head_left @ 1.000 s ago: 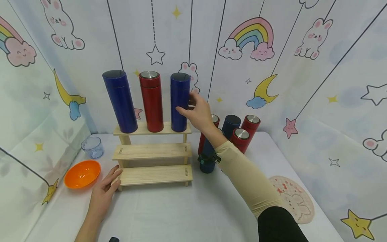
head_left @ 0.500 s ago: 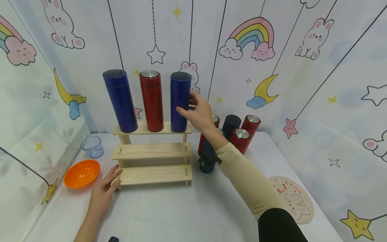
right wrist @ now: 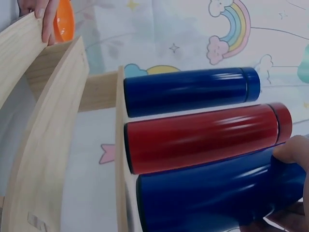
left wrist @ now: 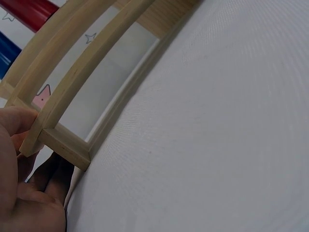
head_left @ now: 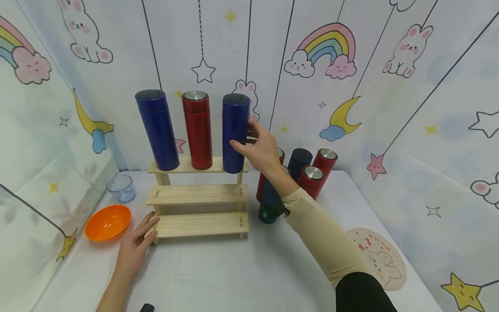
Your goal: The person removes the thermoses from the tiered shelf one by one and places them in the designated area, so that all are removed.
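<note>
Fingers and thumb of the right hand (head_left: 262, 152) curl round a blue bottle (head_left: 235, 123), the thumb laid across its near side. That bottle stands at the right end of the top board of a wooden rack (head_left: 200, 195); in the right wrist view a thin gap shows between its base and the board. Fingers of the left hand (head_left: 133, 246) grip the left end of the lowest board, bent over its edge.

White cloth (head_left: 206, 277) covers the table, smooth with faint creases. Pale printed curtains (head_left: 304, 99) close in the far, left and right sides, with rabbits, rainbows, moons and stars hanging on drawn lines.

The rack has three flat steps of light, straight-grained wood, rising toward the far side. Along its top, left of the held bottle, are a glossy red bottle (head_left: 198, 134) with a silvery lid and a second blue bottle (head_left: 157, 132), both tall, plain cylinders. To the right of the rack, partly hidden by the right arm, more red and dark blue bottles (head_left: 310, 182) stand close together. An orange bowl (head_left: 108, 224), shiny and round, sits to the left, with a clear bluish cup (head_left: 121, 190) beyond it. Near the right edge lies a flat, round pinkish mat (head_left: 380, 258) with a rabbit drawing.
</note>
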`<state>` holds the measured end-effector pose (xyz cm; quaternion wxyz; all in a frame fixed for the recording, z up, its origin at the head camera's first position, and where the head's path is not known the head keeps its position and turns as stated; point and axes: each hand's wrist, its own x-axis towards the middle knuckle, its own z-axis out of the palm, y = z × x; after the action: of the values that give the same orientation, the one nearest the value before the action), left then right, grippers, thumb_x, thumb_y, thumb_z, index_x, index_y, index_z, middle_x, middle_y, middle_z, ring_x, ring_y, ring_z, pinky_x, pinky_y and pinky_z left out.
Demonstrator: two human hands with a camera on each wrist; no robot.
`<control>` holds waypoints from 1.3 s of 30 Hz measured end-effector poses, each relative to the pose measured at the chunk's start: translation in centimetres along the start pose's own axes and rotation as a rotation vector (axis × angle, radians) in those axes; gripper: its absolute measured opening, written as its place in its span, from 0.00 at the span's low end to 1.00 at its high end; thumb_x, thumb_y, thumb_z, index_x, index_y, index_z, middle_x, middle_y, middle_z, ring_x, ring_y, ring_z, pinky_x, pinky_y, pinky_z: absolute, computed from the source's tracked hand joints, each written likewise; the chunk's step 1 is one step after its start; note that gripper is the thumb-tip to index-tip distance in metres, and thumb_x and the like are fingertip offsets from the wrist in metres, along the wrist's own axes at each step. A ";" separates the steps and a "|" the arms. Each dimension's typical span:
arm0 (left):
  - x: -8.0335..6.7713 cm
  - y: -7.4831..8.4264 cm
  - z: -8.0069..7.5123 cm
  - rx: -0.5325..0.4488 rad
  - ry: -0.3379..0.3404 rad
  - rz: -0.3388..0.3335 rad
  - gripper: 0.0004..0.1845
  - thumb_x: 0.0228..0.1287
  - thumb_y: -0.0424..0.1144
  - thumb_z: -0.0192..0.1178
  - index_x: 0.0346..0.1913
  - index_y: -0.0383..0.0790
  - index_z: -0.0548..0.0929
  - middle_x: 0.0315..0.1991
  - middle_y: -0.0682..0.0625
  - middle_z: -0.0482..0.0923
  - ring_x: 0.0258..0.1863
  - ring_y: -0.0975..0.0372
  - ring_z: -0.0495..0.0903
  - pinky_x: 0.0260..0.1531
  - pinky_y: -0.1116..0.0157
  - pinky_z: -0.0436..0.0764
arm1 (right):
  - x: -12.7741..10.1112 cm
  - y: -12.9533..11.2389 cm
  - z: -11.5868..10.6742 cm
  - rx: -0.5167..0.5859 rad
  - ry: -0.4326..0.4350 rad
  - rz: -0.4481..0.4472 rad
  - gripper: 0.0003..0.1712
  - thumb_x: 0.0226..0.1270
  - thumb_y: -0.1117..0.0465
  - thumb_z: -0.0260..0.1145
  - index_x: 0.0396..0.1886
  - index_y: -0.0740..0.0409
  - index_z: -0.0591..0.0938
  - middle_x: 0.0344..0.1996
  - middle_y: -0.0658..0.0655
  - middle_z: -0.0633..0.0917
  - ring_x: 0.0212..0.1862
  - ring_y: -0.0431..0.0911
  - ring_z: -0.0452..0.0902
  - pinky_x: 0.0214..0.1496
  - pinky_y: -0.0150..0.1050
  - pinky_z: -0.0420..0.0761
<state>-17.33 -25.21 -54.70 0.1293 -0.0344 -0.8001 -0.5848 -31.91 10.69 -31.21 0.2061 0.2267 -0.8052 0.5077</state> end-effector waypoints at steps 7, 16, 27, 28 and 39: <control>0.1 0.1 0.1 0.004 -0.001 -0.011 0.22 0.84 0.36 0.61 0.74 0.32 0.80 0.80 0.39 0.68 0.77 0.76 0.63 0.64 0.84 0.66 | -0.5 -0.2 -0.2 0.002 -0.003 -0.013 0.38 0.67 0.55 0.81 0.73 0.61 0.78 0.63 0.59 0.86 0.60 0.51 0.85 0.62 0.47 0.86; 0.2 0.1 0.0 0.016 -0.010 -0.021 0.23 0.84 0.37 0.61 0.74 0.33 0.79 0.81 0.40 0.67 0.79 0.72 0.62 0.64 0.84 0.65 | -0.9 -0.5 -0.4 0.022 0.003 -0.011 0.39 0.66 0.56 0.81 0.74 0.61 0.78 0.62 0.59 0.86 0.60 0.51 0.85 0.62 0.49 0.86; -0.1 -0.2 0.1 0.011 -0.008 -0.018 0.23 0.84 0.37 0.61 0.74 0.32 0.79 0.81 0.40 0.67 0.78 0.75 0.62 0.64 0.84 0.65 | -2.0 -1.0 -0.9 0.034 -0.017 -0.040 0.37 0.66 0.57 0.81 0.72 0.59 0.79 0.61 0.58 0.87 0.59 0.50 0.86 0.62 0.51 0.87; -0.1 -0.2 0.1 0.009 -0.008 -0.019 0.23 0.84 0.38 0.61 0.74 0.32 0.79 0.81 0.40 0.67 0.78 0.75 0.62 0.64 0.84 0.65 | -2.1 -1.0 -0.9 0.031 -0.020 -0.040 0.36 0.66 0.57 0.81 0.72 0.59 0.79 0.61 0.57 0.87 0.59 0.50 0.86 0.62 0.52 0.87; 0.0 -0.2 0.1 0.020 -0.013 -0.019 0.23 0.85 0.39 0.60 0.75 0.35 0.79 0.81 0.42 0.67 0.78 0.76 0.61 0.64 0.84 0.65 | -3.7 -1.6 -1.6 0.023 -0.031 -0.020 0.37 0.67 0.56 0.81 0.73 0.60 0.79 0.61 0.56 0.86 0.59 0.48 0.85 0.62 0.44 0.86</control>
<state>-17.39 -25.21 -54.86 0.1188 -0.0292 -0.8071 -0.5776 -27.88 12.08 -31.50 0.1961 0.2449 -0.8001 0.5113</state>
